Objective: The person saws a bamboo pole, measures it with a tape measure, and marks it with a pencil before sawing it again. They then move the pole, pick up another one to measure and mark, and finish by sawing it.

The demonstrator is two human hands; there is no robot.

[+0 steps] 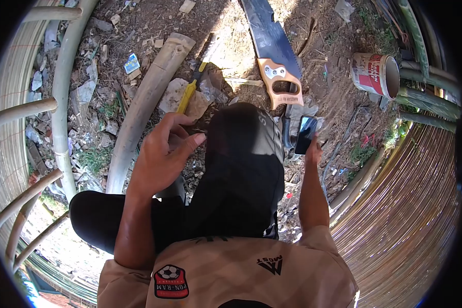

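Observation:
My left hand [161, 151] hovers beside my raised knee with thumb and fingers apart, holding nothing I can see. Just beyond its fingers, a tool with a yellow and black handle [188, 95] lies against a pale stone [172, 95]. In my right hand [313, 152] is a smartphone [306, 134], its dark screen facing up. A handsaw [278, 56] with a wooden handle rests on the ground ahead of my knee. Below the saw handle lies a black curved handle [287, 134], partly hidden by my leg.
A thick bamboo pole [149, 97] lies left of my hand. To the right, a paint bucket [372, 75] is tipped on its side. Bamboo rails [61, 97] stand at left, and a wall of thin slats [395, 205] curves along the right. Litter and wood chips cover the dirt.

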